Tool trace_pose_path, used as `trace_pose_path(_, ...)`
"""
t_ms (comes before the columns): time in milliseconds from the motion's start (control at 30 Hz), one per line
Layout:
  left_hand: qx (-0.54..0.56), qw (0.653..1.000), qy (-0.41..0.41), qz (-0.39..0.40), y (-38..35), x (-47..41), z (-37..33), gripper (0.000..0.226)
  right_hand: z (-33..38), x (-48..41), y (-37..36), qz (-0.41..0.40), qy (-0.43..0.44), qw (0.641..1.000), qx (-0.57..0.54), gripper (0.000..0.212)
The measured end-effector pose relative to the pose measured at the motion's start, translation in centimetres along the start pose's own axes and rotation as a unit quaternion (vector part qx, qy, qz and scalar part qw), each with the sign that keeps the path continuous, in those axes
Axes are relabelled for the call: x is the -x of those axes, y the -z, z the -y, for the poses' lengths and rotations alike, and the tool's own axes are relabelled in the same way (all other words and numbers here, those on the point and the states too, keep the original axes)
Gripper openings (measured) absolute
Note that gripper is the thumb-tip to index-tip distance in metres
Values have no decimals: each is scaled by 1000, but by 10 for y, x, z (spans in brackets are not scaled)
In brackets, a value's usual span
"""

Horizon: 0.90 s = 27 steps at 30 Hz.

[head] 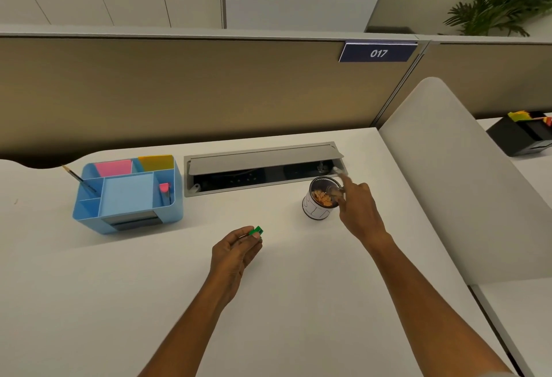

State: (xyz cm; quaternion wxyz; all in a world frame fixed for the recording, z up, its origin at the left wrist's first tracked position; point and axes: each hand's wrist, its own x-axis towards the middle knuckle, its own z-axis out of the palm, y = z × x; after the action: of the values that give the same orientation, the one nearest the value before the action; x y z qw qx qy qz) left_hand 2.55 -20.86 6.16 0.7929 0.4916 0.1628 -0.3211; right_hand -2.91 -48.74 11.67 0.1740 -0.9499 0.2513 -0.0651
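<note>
My left hand (236,252) hovers over the white desk (283,287) and pinches a small green clip (257,231) at its fingertips. To the right stands a small round mesh cup (315,212) holding several orange clips (322,198). My right hand (358,209) is at the cup's right rim. Its index finger stretches over the far rim, and the other fingertips dip into the cup. They are blurred, so whether they hold anything is unclear.
A blue desk organizer (128,197) with coloured sticky notes and a pencil (78,179) sits at the left. An open cable hatch (263,167) lies behind the cup. A grey padded divider (448,167) borders the right side, with a black organizer (522,134) beyond it.
</note>
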Motion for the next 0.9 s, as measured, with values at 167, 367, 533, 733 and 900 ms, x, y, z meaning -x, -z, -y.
trace_pose_path(167,4,1000,0,-2,-1,1,-2,18,0,1,1,11,9,1000,1,32)
trace_pose_path(367,9,1000,-1,-1,-2,3,-4,17,0,4,5,-2,-1,999,-32,34)
trace_pose_path(533,5,1000,-2,0,-3,5,-5,17,-3,8,7,-3,-16,997,-77,56)
trace_pose_path(733,8,1000,-3,3,-5,8,-7,16,-6,13,5,-15,-22,996,-81,43)
trace_pose_path(900,-1,1000,-7,3,-5,10,-11,17,-6,18,2,-34,-34,993,-109,43)
